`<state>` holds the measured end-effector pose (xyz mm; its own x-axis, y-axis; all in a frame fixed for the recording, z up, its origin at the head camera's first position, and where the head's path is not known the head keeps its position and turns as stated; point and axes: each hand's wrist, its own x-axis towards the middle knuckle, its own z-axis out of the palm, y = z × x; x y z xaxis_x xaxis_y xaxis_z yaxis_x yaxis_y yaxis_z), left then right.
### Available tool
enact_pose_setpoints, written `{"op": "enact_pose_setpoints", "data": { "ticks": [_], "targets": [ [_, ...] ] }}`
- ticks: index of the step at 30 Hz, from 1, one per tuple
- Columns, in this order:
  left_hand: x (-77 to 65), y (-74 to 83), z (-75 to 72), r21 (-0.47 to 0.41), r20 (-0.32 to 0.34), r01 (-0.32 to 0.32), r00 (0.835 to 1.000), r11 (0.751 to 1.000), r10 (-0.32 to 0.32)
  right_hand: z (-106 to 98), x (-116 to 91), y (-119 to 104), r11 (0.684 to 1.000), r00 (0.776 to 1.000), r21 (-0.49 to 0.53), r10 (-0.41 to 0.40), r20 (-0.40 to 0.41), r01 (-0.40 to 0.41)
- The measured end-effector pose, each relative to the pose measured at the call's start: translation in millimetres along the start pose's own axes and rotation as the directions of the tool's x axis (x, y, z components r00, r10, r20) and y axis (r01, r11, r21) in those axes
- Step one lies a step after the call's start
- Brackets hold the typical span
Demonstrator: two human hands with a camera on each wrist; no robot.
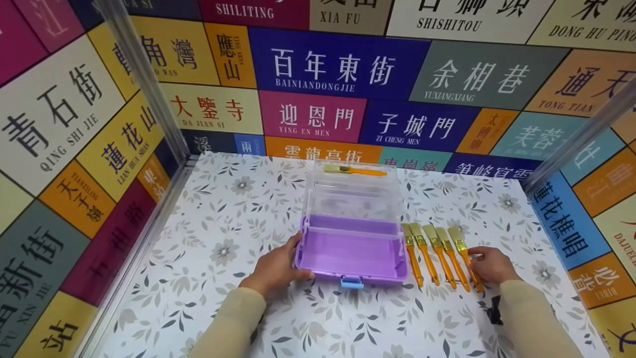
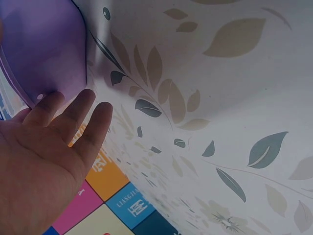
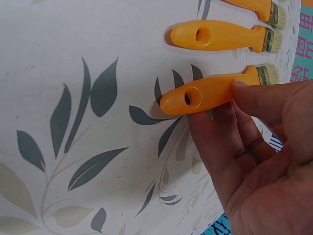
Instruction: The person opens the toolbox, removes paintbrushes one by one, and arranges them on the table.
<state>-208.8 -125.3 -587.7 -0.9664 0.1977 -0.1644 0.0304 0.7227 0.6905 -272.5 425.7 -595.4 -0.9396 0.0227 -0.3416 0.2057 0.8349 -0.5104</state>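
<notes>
A purple plastic box (image 1: 348,251) stands with its clear lid (image 1: 353,201) tipped back and its floor bare. My left hand (image 1: 278,266) is at the box's left side, thumb by the front corner. In the left wrist view its fingers (image 2: 78,112) reach out fairly straight against the purple wall. To the right of the box, my right hand (image 1: 494,266) pinches the handle of the rightmost paintbrush (image 3: 215,93) between thumb and fingers. Several more paintbrushes (image 1: 436,253) with orange handles lie side by side between that one and the box, bristles pointing away.
Another paintbrush (image 1: 367,172) lies across the far end of the lid. A light blue latch (image 1: 352,283) hangs from the box's front. White leaf-patterned cloth covers the table (image 1: 233,209). Panels with colourful street-name signs (image 1: 343,64) rise behind it and on both sides.
</notes>
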Motion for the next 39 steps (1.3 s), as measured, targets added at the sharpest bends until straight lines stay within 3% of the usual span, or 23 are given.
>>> {"op": "enact_pose_setpoints", "data": {
  "ticks": [11, 19, 24, 28, 33, 39],
  "targets": [
    [-1.2, 3.6, 0.2, -0.016, 0.001, 0.010, 1.000, 1.000, -0.010, -3.4, -2.1, 3.6, 1.000, 1.000, -0.015, -0.005, -0.010, 0.005],
    [-0.8, 4.7, 0.8, -0.016, 0.007, 0.015, 1.000, 1.000, -0.015, -4.4, -2.8, 8.1, 0.998, 0.999, 0.039, 0.038, 0.023, -0.039],
    [1.1, 3.2, 1.5, 0.017, -0.007, -0.029, 1.000, 0.999, 0.029, -9.0, -5.3, 10.7, 1.000, 0.999, 0.023, 0.001, 0.047, -0.002],
    [1.7, 2.8, 1.2, 0.011, 0.001, -0.011, 1.000, 1.000, 0.011, -17.2, -7.3, 9.9, 1.000, 0.999, -0.006, -0.014, 0.044, 0.014],
    [0.8, 3.5, 0.5, -0.006, 0.015, 0.040, 0.999, 0.999, -0.040, -34.9, -9.1, -4.7, 0.999, 0.999, -0.015, -0.049, 0.016, 0.049],
    [-0.1, 2.6, 0.2, -0.014, 0.015, 0.053, 0.999, 0.999, -0.052, -59.0, -9.1, -47.3, 0.988, 0.988, -0.011, -0.156, 0.003, 0.156]
  ]
}}
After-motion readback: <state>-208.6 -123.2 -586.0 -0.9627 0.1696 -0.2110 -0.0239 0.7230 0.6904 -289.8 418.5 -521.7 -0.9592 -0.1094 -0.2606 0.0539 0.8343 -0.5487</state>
